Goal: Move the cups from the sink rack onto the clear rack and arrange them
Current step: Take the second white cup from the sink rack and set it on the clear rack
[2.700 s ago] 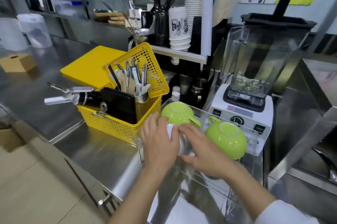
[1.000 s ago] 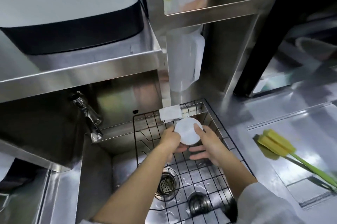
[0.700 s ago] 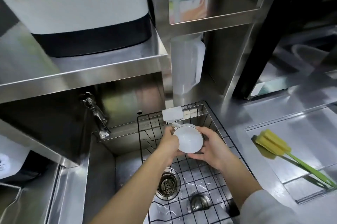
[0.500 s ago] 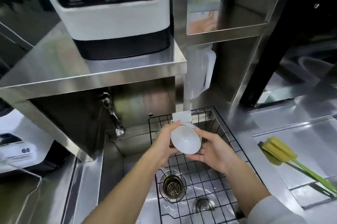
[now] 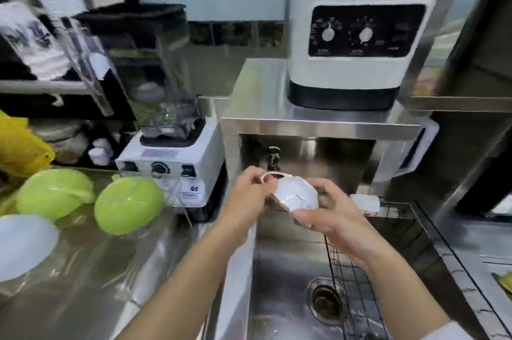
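Gripping a small white ceramic cup [image 5: 297,197] between them, both hands held it above the steel sink: the left hand [image 5: 249,197] pinched its looped handle, the right hand [image 5: 329,213] closed around its body. Below the right fingers sat the black wire sink rack [image 5: 357,292]; left of the left fingers, two upturned green cups [image 5: 128,204] rested on the clear rack [image 5: 171,191].

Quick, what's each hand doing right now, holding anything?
Left hand: closed on the handle side of the white cup.
Right hand: closed on the same white cup, gripping its rim and body over the sink.
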The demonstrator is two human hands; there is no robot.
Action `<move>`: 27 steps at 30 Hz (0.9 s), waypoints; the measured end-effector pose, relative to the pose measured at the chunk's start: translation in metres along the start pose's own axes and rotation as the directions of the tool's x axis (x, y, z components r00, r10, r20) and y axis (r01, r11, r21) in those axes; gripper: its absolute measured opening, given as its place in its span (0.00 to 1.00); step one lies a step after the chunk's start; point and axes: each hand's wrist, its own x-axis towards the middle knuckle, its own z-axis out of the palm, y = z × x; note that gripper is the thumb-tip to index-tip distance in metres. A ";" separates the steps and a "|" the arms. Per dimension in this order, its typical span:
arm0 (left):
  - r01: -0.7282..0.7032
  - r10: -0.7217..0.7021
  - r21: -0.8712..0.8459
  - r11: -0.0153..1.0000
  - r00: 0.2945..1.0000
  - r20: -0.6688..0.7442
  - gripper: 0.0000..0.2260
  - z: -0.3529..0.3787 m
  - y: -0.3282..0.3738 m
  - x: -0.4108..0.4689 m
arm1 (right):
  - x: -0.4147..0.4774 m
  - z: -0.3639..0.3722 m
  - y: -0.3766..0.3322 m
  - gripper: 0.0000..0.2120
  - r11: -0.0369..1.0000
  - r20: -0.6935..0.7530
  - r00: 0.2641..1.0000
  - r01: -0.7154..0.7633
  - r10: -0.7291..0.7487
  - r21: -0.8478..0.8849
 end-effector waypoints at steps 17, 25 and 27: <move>-0.224 0.288 0.249 0.942 0.922 -0.258 0.05 -0.233 -0.011 -0.081 | 0.034 0.218 -0.006 0.36 0.892 0.379 0.908 0.314 -0.181 -0.326; -0.144 0.228 0.428 0.892 0.962 -0.152 0.07 -0.272 -0.036 -0.093 | 0.036 0.246 0.003 0.35 0.816 0.455 0.884 0.342 -0.111 -0.465; -0.143 0.222 0.468 0.872 0.968 -0.119 0.07 -0.275 -0.039 -0.094 | 0.036 0.247 0.004 0.36 0.785 0.464 0.881 0.354 -0.096 -0.509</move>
